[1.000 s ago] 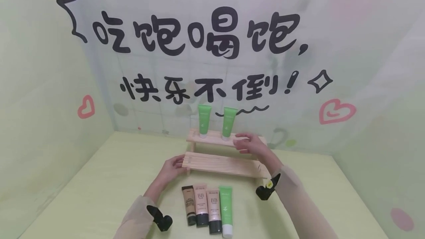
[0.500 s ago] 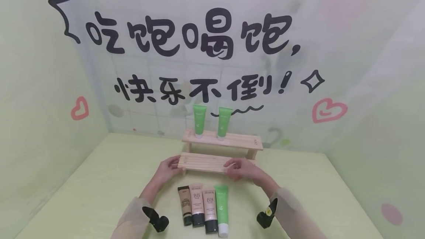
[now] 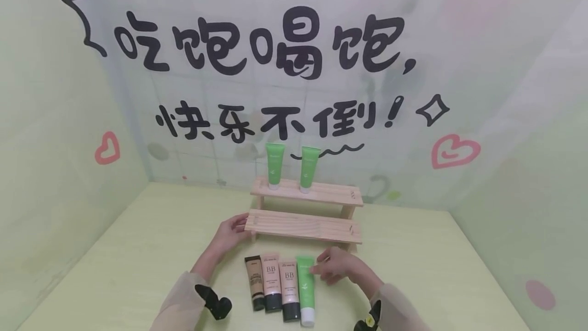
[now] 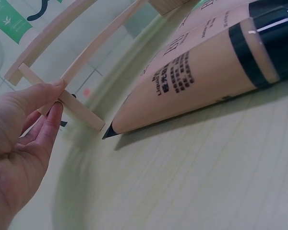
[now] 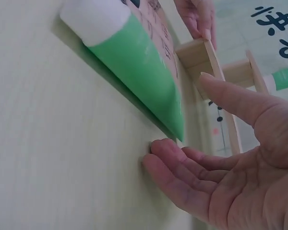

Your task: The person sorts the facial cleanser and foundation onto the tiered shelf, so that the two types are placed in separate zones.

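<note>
A two-tier wooden shelf stands at the back of the table. My left hand pinches the left end of its lower board between thumb and fingers, plain in the left wrist view. On the table before the shelf lie a green squeeze tube with a white cap, two pink BB cream tubes and a slimmer tan tube, side by side. My right hand is beside the green tube's flat end, thumb and fingers apart, holding nothing; a small gap separates them in the right wrist view.
Two more green tubes, one left and one right, stand upright on their caps on the shelf's upper board. A printed wall rises behind the table, with side walls left and right.
My right hand has come down from beside the standing green tubes, past the lower board, to the lying green tube. My left hand keeps its hold on the shelf.
</note>
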### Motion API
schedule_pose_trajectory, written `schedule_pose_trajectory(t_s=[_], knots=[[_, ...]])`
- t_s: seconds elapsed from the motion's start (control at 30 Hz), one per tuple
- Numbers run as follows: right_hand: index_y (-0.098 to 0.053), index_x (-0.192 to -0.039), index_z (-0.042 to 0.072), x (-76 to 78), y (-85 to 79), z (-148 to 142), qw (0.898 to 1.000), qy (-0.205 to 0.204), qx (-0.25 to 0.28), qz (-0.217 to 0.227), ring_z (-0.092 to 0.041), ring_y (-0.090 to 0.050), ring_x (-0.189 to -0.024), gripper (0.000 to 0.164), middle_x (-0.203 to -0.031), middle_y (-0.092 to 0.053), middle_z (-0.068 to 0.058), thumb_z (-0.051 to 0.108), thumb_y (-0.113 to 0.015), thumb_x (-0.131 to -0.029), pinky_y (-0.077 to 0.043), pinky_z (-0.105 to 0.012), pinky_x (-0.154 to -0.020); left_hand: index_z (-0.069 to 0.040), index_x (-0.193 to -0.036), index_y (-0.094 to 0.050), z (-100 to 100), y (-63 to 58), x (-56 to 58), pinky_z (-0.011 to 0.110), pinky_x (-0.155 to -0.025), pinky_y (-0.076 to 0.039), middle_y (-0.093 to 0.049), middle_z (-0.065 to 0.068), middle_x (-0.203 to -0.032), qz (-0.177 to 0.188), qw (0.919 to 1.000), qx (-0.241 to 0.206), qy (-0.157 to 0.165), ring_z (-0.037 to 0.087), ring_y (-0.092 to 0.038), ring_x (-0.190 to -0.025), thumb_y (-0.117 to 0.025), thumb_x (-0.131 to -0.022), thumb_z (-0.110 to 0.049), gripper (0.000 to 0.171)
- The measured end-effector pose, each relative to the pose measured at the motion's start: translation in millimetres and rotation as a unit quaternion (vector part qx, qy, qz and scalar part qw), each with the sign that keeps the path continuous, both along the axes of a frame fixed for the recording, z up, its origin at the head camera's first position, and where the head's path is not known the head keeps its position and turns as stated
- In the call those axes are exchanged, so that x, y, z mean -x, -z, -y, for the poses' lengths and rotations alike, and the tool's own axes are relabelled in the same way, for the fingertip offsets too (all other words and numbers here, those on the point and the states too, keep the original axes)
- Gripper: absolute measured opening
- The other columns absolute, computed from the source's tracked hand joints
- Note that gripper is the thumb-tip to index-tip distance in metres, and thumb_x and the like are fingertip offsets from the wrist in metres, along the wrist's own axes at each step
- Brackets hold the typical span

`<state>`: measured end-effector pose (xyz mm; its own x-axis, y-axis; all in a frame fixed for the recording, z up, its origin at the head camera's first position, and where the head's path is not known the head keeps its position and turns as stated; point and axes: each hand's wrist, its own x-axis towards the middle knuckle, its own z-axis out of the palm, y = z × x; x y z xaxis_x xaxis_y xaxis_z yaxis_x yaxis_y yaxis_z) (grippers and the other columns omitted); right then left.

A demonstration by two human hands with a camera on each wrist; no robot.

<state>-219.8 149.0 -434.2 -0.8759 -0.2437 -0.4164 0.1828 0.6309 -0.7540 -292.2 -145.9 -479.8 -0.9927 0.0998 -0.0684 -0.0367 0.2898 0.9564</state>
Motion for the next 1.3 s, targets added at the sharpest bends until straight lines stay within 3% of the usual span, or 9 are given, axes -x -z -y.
schedule_pose_trajectory(t_s=[0.17,0.33,0.43,0.7,0.9,1.3], knots=[[-0.055,-0.107,-0.009,-6.3,1.8,7.6,1.0,-0.002,-0.009,-0.001,-0.019,-0.062,-0.072,0.048,-0.083,-0.062,-0.011,0.024,-0.071,-0.077,-0.058,-0.035,-0.064,-0.007,-0.135,-0.041,-0.9,-1.7,-1.3,0.039,-0.094,-0.049,-0.05,0.019,-0.131,0.004,1.0,-0.002,0.0,0.032,-0.054,-0.115,-0.067,-0.081,-0.016,0.06],[-0.062,-0.079,0.002,-10.8,4.6,19.6,0.999,-0.004,-0.039,-0.011,-0.012,-0.055,-0.06,0.024,-0.066,-0.056,-0.001,0.021,-0.074,-0.073,-0.057,-0.029,-0.058,-0.008,-0.135,-0.041,-0.7,-1.6,-1.8,0.04,-0.094,-0.049,-0.05,0.018,-0.131,0.011,0.9999,-0.002,-0.006,0.032,-0.054,-0.115,-0.067,-0.081,-0.015,0.061],[-0.057,-0.069,0.006,-12.7,5.9,26.4,0.998,-0.001,-0.054,-0.016,-0.011,-0.053,-0.056,0.023,-0.061,-0.054,0.001,0.021,-0.075,-0.071,-0.056,-0.026,-0.055,-0.008,-0.135,-0.041,-0.2,-1.0,-1.3,0.04,-0.094,-0.049,-0.05,0.018,-0.131,0.01,0.9999,-0.007,-0.004,0.032,-0.054,-0.115,-0.068,-0.08,-0.015,0.061],[-0.056,-0.083,0.0,-12.6,8.5,33.6,1.0,0.001,-0.028,0.009,-0.014,-0.063,-0.055,0.024,-0.068,-0.063,-0.009,0.016,-0.072,-0.074,-0.057,-0.027,-0.055,-0.007,-0.135,-0.041,-1.4,-1.6,-0.7,0.039,-0.092,-0.05,-0.05,0.019,-0.131,0.01,0.9999,-0.01,0.0,0.032,-0.055,-0.114,-0.066,-0.081,-0.012,0.06],[-0.059,-0.083,-0.002,-14.1,10.6,37.2,1.0,-0.016,-0.012,0.013,-0.015,-0.064,-0.053,0.019,-0.066,-0.066,-0.009,0.014,-0.068,-0.077,-0.057,-0.029,-0.054,-0.007,-0.135,-0.041,-1.0,-5.3,-2.9,0.039,-0.093,-0.05,-0.05,0.019,-0.131,0.007,0.9999,-0.011,0.003,0.033,-0.054,-0.115,-0.066,-0.082,-0.012,0.059],[-0.05,-0.096,-0.004,-16.2,12.1,36.5,1.0,-0.028,0.005,0.014,-0.018,-0.062,-0.059,0.028,-0.077,-0.061,-0.012,0.013,-0.064,-0.079,-0.057,-0.032,-0.054,-0.007,-0.135,-0.042,-0.3,-0.6,1.1,0.037,-0.093,-0.05,-0.051,0.018,-0.13,0.009,0.9998,-0.015,-0.001,0.031,-0.055,-0.114,-0.066,-0.082,-0.011,0.058]])
